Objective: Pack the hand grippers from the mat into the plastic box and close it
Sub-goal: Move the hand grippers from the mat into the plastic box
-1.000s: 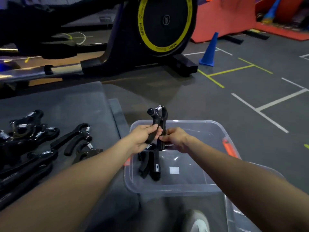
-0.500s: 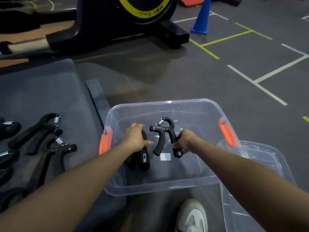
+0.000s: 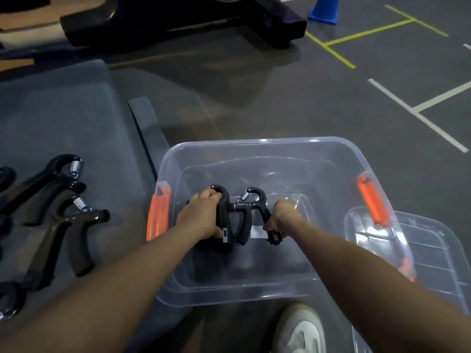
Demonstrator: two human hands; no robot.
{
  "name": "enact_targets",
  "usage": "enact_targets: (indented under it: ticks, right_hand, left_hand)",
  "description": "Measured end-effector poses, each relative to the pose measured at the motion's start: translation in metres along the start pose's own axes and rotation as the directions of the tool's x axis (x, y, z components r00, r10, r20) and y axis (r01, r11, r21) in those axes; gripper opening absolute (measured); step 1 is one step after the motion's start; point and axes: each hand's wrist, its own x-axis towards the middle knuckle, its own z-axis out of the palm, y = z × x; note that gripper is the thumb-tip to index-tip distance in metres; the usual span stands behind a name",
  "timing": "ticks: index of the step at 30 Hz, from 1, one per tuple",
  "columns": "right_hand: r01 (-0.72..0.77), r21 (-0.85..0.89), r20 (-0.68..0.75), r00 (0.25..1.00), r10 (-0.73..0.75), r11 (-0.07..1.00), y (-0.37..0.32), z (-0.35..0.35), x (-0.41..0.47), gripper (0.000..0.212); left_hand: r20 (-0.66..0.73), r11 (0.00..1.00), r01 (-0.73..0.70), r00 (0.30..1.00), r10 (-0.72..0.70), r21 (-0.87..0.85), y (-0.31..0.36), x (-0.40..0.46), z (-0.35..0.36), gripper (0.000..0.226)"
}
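Head view: both hands inside the clear plastic box with orange latches.
Left hand grips one black hand gripper; right hand pinches another black spring gripper; its scale markings and the box-floor white label are unreadable.

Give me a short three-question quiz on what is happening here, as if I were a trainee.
1. True or false: the plastic box has its lid on.
2. What does the right hand hold?
3. Where do the unpacked grippers lie: A) on the mat, B) on the blue cone?

Key: 1. False; the box is open. 2. A handle of a hand gripper inside the box. 3. A.
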Motion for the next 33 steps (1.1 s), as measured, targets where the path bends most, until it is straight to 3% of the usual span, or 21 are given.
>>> enact_targets:
  ticks: [5, 9, 11, 13, 16, 17, 20, 25, 29, 33]
  right_hand:
    - [-0.015, 0.022, 0.005, 1.0, 0.015, 1.0, 0.004, 0.014, 0.013, 0.032]
    - [0.004, 0.139, 0.007, 1.0, -0.005, 0.99, 0.01, 0.016, 0.016, 0.022]
    - [0.038, 0.09, 0.027, 0.999, -0.041, 0.995, 0.013, 0.016, 0.017, 0.007]
    - [0.06, 0.22, 0.047, 0.996, -0.072, 0.974, 0.015, 0.018, 0.02, 0.016]
    - [0.057, 0.62, 0.027, 0.995, -0.093, 0.783, 0.005, 0.01, 0.006, 0.018]
    - [0.12, 0.643, -0.031, 0.991, -0.132, 0.756, 0.0, 0.006, 0.0, 0.024]
    - [0.328, 0.579, -0.204, 0.945, -0.257, 0.746, -0.02, -0.008, -0.019, 0.047]
    - [0.482, 0.555, -0.356, 0.874, -0.33, 0.678, -0.069, -0.023, -0.061, 0.039]
    - [0.556, 0.474, -0.399, 0.827, -0.396, 0.683, -0.12, -0.012, -0.096, 0.032]
    - [0.623, 0.341, -0.352, 0.779, -0.519, 0.704, -0.173, 0.028, -0.131, 0.027]
  left_hand:
    - [0.027, 0.999, -0.013, 1.0, 0.012, 0.039, 0.002, 0.003, 0.006, 0.099]
    - [0.05, 1.0, -0.011, 0.999, 0.01, 0.014, 0.003, 0.005, 0.008, 0.1]
    - [0.065, 1.0, -0.007, 0.998, 0.007, 0.002, 0.003, 0.007, 0.009, 0.1]
    - [0.077, 1.0, -0.007, 0.997, 0.007, -0.001, 0.002, 0.007, 0.008, 0.101]
    - [0.065, 1.0, -0.024, 0.998, 0.024, 0.004, 0.004, 0.004, 0.005, 0.097]
    - [0.051, 1.0, -0.028, 0.998, 0.029, -0.012, 0.005, 0.002, 0.002, 0.094]
    - [-0.068, 0.989, -0.058, 0.996, 0.049, -0.134, 0.008, -0.006, -0.011, 0.076]
    - [-0.336, 0.966, -0.12, 0.941, 0.037, -0.228, -0.005, -0.04, -0.05, 0.041]
    - [-0.423, 0.97, -0.034, 0.903, -0.074, -0.241, -0.047, -0.082, -0.077, 0.039]
    - [-0.432, 0.964, 0.109, 0.877, -0.208, -0.243, -0.102, -0.124, -0.085, 0.04]
